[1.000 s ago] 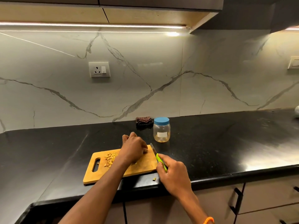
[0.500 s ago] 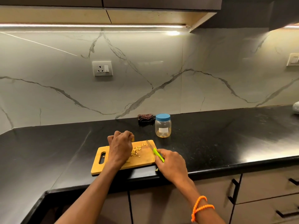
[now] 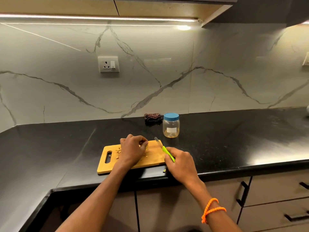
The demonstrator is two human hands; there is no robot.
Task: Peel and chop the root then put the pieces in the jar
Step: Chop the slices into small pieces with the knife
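Observation:
A wooden cutting board lies near the counter's front edge. Chopped root pieces lie on its left half. My left hand rests over the board's middle with its fingers curled around pieces; what it grips is mostly hidden. My right hand holds a knife with a green handle, its blade lying on the board's right end and pointing away from me. A clear jar with a blue lid stands shut behind the board, with a little yellow matter at its bottom.
The black counter runs left and right below a marble wall. A dark folded cloth lies by the wall, left of the jar. One small root piece sits on the counter edge. Drawers with black handles are below right.
My left hand has slid back and forth over the board, pushing the pieces around; it now sits at the board's middle with fingers curled. The knife hand has stayed at the board's right end.

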